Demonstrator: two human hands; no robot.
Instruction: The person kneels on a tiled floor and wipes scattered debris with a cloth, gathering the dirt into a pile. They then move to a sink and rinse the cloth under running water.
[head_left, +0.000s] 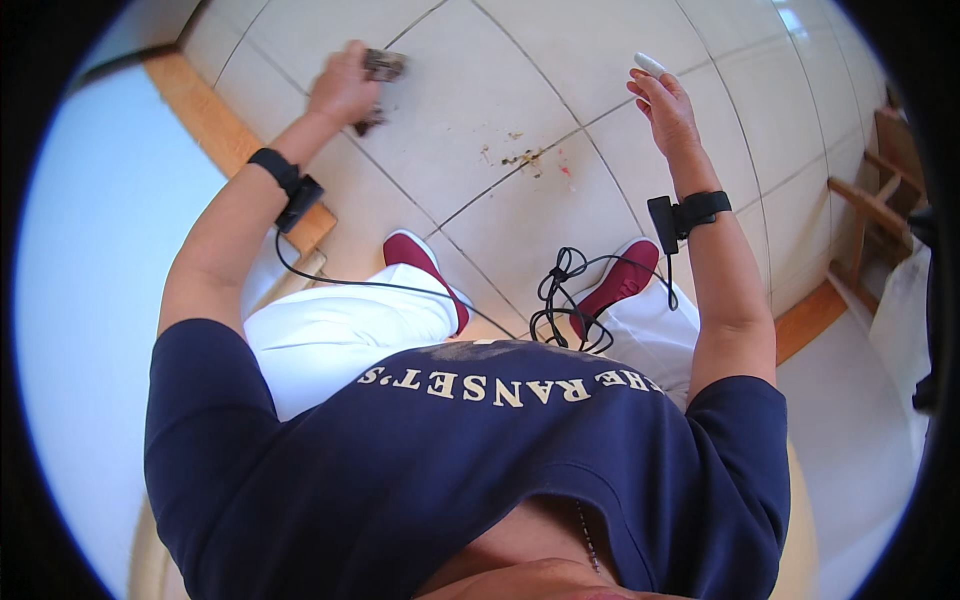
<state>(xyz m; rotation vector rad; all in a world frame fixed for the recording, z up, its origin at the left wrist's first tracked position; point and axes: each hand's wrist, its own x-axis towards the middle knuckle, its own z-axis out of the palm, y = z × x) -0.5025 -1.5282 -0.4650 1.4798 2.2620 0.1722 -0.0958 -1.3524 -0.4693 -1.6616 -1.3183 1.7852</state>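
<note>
My left hand (345, 86), blurred, grips a mottled brown and grey object (385, 65) above the tiled floor at the upper left. Blur leaves its kind unclear; a dark brown part (370, 121) shows below the hand, perhaps of the same object. My right hand (669, 109) is raised at the upper right with its fingers loosely apart. A white cylinder (649, 65) sits at one of its fingertips, looking like a finger wrapping. Between the hands, yellowish, dark and red crumbs (529, 159) lie scattered on the pale floor tiles (487, 90).
Black bands with small boxes (300, 202) sit on both wrists. A black cable (559, 292) hangs looped over my right red shoe (619, 281). Wood-edged white furniture (202, 120) stands at left. A wooden frame (870, 202) is at the right.
</note>
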